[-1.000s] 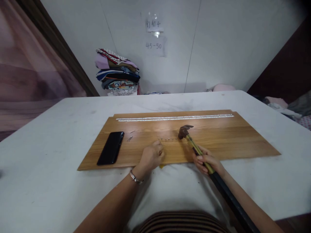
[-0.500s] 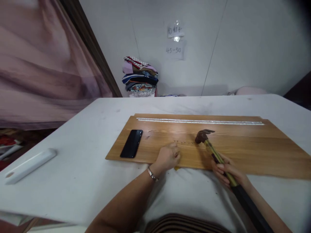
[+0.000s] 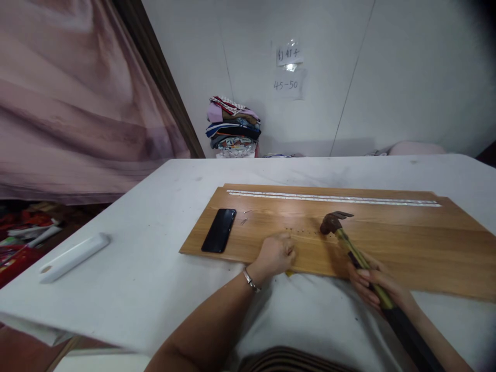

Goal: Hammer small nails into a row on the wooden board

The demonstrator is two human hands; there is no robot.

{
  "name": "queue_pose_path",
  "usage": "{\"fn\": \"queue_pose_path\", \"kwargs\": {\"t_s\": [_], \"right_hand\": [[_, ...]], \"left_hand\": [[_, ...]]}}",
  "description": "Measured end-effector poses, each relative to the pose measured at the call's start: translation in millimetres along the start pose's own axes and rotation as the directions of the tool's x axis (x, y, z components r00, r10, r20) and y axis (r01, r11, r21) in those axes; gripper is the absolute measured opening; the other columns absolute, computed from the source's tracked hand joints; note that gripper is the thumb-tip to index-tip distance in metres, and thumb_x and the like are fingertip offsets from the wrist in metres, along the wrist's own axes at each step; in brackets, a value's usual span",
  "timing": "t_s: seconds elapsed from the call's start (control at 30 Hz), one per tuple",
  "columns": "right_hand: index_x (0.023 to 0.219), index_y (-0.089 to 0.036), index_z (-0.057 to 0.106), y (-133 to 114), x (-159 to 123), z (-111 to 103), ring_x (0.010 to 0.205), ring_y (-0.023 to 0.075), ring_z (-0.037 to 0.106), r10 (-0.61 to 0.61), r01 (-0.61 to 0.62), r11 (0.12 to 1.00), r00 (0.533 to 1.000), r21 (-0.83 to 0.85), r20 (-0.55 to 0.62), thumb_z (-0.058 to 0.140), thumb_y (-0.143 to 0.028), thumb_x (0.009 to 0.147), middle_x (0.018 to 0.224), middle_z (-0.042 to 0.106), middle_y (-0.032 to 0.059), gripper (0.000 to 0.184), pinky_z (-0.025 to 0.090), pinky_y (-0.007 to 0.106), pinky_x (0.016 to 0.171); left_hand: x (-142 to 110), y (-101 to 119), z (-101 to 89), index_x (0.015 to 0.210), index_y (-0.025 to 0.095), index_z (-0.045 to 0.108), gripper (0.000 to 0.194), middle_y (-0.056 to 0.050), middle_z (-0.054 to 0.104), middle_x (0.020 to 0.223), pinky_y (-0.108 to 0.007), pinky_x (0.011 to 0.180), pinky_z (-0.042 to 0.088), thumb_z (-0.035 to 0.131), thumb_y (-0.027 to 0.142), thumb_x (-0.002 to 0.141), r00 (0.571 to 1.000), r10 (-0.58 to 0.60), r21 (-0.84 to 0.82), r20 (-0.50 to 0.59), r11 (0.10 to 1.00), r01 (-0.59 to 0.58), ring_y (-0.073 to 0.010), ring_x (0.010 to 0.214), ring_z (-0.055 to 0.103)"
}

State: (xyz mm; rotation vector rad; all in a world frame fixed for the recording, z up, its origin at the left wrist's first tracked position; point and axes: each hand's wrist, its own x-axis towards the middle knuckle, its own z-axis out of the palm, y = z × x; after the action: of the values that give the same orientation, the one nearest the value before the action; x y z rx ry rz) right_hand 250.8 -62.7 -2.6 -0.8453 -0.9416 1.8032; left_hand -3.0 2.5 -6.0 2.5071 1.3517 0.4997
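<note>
A hammer [image 3: 344, 240] slants across a wood-grain board [image 3: 406, 250] laid on a white desk [image 3: 155, 222], its claw turned up and its head poised by the right end of a row of small nails [image 3: 300, 231]; whether the face touches wood is impossible to tell from this angle. The right hand [image 3: 377, 281] is wrapped around the handle partway along, thumb over the top, while the dark lower grip runs back beneath the forearm. The left hand [image 3: 276, 253], a bracelet [image 3: 251, 280] at its wrist, rests knuckles up on the board near the row's left end; its fingertips are hidden, so whether they close on a nail cannot be told. Judging by looks, the hammer is stiff and head-heavy, steadier when held low on the dark grip, livelier when choked up as here. The nails appear light, hard and thin, easily rolled, and best pinched by the shank below the head. The board looks rigid and smooth, a thing to steady by its edges. Loose nails [image 3: 243, 221] lie just beside a black phone [image 3: 219, 231], and two white strips [image 3: 333, 198] run along the board's far side.
</note>
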Motion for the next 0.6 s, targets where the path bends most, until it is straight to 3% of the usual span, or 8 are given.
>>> {"fn": "queue_pose_path", "kwargs": {"t_s": [0.6], "right_hand": [[0.081,-0.020,0.050,-1.3,-0.9,2.1,0.031,0.0009,0.029,0.007,-0.008,1.000,0.999,-0.015,-0.045,0.068,-0.036,0.076,0.057,0.042,-0.0076,0.024,0.029,0.014,0.029]], "left_hand": [[0.6,-0.8,0.5,0.058,0.016,0.051,0.018,-0.001,0.057,0.069,-0.022,0.055,0.029,0.050,0.015,0.076,1.000,0.019,0.009,-0.013,1.000,-0.019,-0.0104,0.061,0.046]]}}
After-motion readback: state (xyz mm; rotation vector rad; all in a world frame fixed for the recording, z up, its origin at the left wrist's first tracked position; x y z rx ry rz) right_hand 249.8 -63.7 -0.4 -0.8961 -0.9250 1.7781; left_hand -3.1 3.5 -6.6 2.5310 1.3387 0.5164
